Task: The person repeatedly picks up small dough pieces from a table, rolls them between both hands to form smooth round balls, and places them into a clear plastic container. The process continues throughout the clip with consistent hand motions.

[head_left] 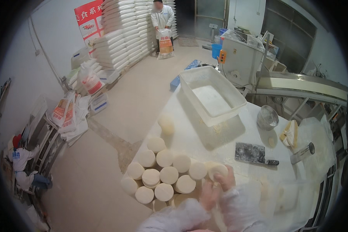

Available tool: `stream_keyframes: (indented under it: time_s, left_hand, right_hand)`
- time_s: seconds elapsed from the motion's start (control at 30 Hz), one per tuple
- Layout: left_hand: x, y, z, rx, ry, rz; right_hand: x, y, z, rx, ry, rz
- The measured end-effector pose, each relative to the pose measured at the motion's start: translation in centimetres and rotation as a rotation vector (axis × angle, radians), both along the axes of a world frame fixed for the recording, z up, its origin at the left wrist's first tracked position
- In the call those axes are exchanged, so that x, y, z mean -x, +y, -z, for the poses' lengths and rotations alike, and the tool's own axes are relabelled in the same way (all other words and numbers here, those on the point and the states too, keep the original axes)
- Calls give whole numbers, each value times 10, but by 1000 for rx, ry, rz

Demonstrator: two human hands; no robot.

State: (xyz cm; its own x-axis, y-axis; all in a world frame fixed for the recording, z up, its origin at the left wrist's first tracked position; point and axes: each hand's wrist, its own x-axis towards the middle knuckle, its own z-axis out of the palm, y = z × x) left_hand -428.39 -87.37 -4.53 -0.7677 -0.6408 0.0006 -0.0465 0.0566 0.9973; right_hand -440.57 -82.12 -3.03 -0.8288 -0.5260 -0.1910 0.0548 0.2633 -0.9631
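Observation:
Stacks of pale, round dough discs [169,175] stand close together at the table's near left corner. At the right end of them my right hand [227,178] is closed on the edge of a tilted dough disc [218,171]. My left hand [209,196] is just below and to the left of it, with curled fingers. A small pale bit shows at its fingertips, too small to make out. To the right of the hands lies a floury cleaver [249,153] with a black handle.
A white plastic tub [210,96] stands at the table's far end. Further right are a metal bowl [267,117], a yellowish cloth [289,134] and a metal cylinder [302,153]. Two people in white work apart: one [162,17] holds a sack, another [23,160] is far left.

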Motion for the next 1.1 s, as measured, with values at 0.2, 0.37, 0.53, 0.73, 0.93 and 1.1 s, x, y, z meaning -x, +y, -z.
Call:
stream_keyframes:
  time_s: [0.2, 0.37, 0.53, 0.73, 0.93, 1.1]
  left_hand:
    - [-52, 27, -28, 201, 61, 126]
    - [-72, 42, -19, -31, -178, 140]
    - [-55, 27, 25, 30, -32, 402]
    - [14, 66, 1, -660, 27, 170]
    - [23, 137, -63, -320, 462, 604]
    - [34, 209, -43, -7, 37, 491]
  right_hand:
    - [-20, 73, 22, 127, 468, 276]
    - [15, 55, 72, -338, 820, 104]
    - [-3, 78, 77, -214, 993, 292]
    - [-64, 134, 5, 174, -91, 243]
    - [-13, 290, -112, 442, -173, 230]
    - [64, 436, -93, -270, -94, 278]
